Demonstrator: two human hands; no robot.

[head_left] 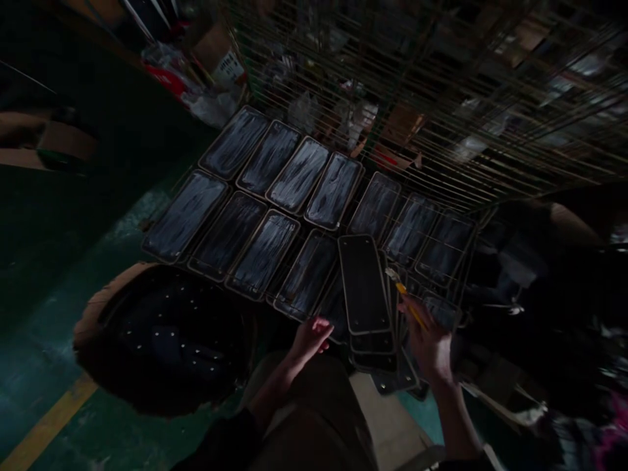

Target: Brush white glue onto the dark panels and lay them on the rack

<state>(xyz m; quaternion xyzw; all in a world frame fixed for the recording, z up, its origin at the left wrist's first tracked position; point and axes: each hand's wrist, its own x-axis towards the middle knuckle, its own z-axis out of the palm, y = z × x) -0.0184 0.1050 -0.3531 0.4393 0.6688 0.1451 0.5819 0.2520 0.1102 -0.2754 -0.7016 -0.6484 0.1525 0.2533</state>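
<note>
My right hand (pixel 432 343) is closed around the yellow handle of a small brush (pixel 401 288), whose pale bristles point up and left. Left of the brush lies a dark rectangular panel (pixel 366 284) with rounded corners, on top of a stack of similar panels (pixel 375 362). My left hand (pixel 311 337), fingers curled in with nothing visible in them, is near the front edge of a wire rack. Several panels smeared with a whitish coating, such as one panel (pixel 260 252), lie in two rows there.
A large round container (pixel 110 288) with dark studded pieces stands on the green floor at left. Behind the panels rises a wire mesh (pixel 441 150), with bags and boxes beyond it. A cardboard box (pixel 216 52) stands at the back left. Dark clutter fills the right side.
</note>
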